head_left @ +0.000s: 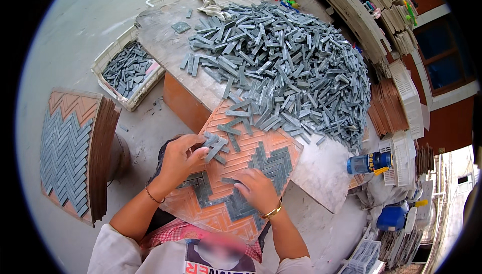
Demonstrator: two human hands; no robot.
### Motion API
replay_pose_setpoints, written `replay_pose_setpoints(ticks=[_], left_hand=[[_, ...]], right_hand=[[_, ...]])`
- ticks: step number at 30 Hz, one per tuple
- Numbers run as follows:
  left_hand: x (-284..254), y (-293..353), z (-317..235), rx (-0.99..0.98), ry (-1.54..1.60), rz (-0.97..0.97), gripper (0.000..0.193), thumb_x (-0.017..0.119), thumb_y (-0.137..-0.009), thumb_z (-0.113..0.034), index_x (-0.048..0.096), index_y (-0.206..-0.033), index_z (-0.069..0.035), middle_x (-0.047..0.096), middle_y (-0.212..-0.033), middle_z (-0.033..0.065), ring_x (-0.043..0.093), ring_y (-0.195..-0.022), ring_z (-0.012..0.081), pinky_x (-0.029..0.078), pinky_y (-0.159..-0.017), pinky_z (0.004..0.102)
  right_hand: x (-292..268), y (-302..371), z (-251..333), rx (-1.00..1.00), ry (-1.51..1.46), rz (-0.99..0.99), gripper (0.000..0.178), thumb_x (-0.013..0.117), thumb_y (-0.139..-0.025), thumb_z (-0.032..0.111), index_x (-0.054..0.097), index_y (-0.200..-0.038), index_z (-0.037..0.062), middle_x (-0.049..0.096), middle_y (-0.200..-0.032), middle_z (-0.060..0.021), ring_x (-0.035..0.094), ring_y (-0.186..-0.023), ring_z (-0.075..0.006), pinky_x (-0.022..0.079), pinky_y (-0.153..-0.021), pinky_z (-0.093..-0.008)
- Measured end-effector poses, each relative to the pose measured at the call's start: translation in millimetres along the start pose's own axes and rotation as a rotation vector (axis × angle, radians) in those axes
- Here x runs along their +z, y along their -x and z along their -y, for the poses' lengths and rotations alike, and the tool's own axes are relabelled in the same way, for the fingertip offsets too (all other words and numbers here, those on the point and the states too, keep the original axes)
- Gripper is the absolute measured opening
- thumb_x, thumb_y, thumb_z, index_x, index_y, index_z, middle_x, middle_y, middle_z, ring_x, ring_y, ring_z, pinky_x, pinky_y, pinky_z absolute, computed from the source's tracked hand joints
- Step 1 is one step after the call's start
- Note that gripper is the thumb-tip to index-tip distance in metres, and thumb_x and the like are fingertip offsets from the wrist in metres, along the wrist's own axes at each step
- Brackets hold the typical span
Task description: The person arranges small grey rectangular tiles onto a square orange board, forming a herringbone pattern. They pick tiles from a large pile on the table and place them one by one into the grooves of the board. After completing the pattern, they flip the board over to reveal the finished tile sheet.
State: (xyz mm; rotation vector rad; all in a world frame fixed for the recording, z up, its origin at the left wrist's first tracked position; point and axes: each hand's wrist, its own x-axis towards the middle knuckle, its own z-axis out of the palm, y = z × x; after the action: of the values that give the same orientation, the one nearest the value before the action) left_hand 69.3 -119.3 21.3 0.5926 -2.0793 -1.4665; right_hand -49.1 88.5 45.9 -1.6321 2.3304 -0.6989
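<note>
An orange tray (220, 169) with herringbone grooves lies in front of me, partly filled with grey-green stone strips (273, 166). My left hand (182, 157) is closed on a small bunch of loose stone strips (217, 149), held over the tray's left part. Lower and to the right, my right hand (258, 189) pinches a single stone strip (230, 180) between thumb and fingers, close to the tray's surface. Its other fingers lie over the set strips and hide some of them. A few loose strips (232, 127) rest on the tray's far end.
Beyond the tray, a large heap of stone strips (296, 68) covers the worktable (160, 28). At left stand a filled herringbone panel (65, 148) on a stack of trays and a white crate (131, 104) of strips. A blue bottle (362, 163) is at right; gloves (213, 8) lie far back.
</note>
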Motion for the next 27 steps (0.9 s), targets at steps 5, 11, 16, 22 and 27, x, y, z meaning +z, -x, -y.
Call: replay_pose_setpoints(ticks=[5,11,16,22,27], left_hand=[[-36.3,42.7,4.4,-0.07,-0.067,0.053,0.022,0.07,-0.075,-0.007,0.065,-0.095,0.001,0.06,-0.076,0.0109,0.052,-0.058,0.0166,0.042,-0.054,0.0267],[-47.7,74.2,1.1,-0.09,-0.087,0.103,0.021,0.07,-0.074,-0.005,0.065,-0.093,0.0,0.06,-0.08,0.0113,0.056,-0.061,0.02,0.045,-0.057,0.0286],[-34.5,80.3,-10.1,0.094,-0.191,0.163,0.02,0.072,-0.071,-0.008,0.063,-0.088,-0.002,0.058,-0.087,0.0107,0.059,-0.073,0.0275,0.049,-0.063,0.0339],[-1.4,92.8,-9.3,0.303,-0.238,0.274,0.02,0.068,-0.073,-0.009,0.06,-0.09,-0.001,0.055,-0.086,0.0118,0.057,-0.078,0.0288,0.048,-0.068,0.0363],[14.4,94.0,-9.7,0.337,-0.273,0.273,0.021,0.067,-0.074,-0.009,0.057,-0.091,-0.001,0.053,-0.085,0.0121,0.056,-0.077,0.0291,0.047,-0.068,0.0371]], right_hand=[[15.6,3.8,12.0,-0.116,0.091,0.064,0.02,0.068,-0.069,0.009,0.061,-0.088,0.0093,0.057,-0.088,-0.0024,0.056,-0.084,-0.022,0.049,-0.069,-0.0316],[15.4,2.0,13.4,-0.158,0.087,0.07,0.013,0.059,-0.072,0.005,0.057,-0.085,0.0058,0.053,-0.083,-0.0063,0.055,-0.082,-0.0245,0.049,-0.068,-0.0338],[22.9,-0.9,7.2,-0.166,0.109,0.071,0.018,0.063,-0.07,0.006,0.059,-0.087,0.006,0.058,-0.086,-0.0075,0.058,-0.081,-0.0252,0.049,-0.068,-0.034],[1.8,2.3,16.5,0.061,-0.172,0.126,0.031,0.068,-0.074,0.011,0.061,-0.103,0.0043,0.062,-0.101,-0.0118,0.059,-0.091,-0.0294,0.049,-0.076,-0.0359],[5.6,15.9,27.0,0.033,-0.259,0.085,0.027,0.069,-0.074,0.011,0.062,-0.099,0.0048,0.061,-0.098,-0.0104,0.059,-0.09,-0.0283,0.049,-0.075,-0.0361]])
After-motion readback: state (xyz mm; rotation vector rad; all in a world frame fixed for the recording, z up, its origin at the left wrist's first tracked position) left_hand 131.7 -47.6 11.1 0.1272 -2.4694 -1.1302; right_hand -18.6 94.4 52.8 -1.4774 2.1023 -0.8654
